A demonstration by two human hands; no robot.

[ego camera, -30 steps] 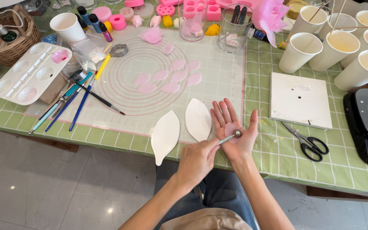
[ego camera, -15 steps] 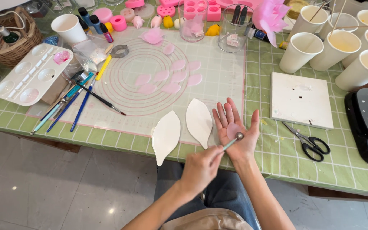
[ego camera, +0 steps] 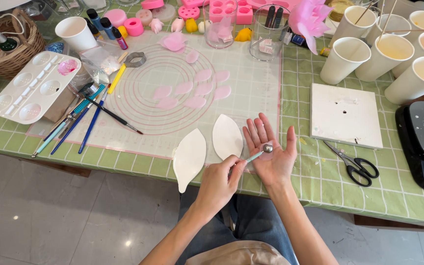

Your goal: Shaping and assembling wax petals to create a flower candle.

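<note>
A ball-tipped tool (ego camera: 257,155) is pinched in the left hand (ego camera: 220,182), its metal ball pressed at the 12 o'clock end onto the open, flat right hand (ego camera: 270,154). A faint pink petal under the ball is hard to make out. 2 white leaf-shaped pieces (ego camera: 207,147) lie at 9 o'clock of the palm.

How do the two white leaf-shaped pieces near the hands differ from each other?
The left leaf piece hangs partly over the table edge; the right leaf piece lies fully on the table. The left one tilts, with its tip toward the person; the right one stands nearly straight. The left hand is closer to the left one. Both are white, flat and pointed.
</note>
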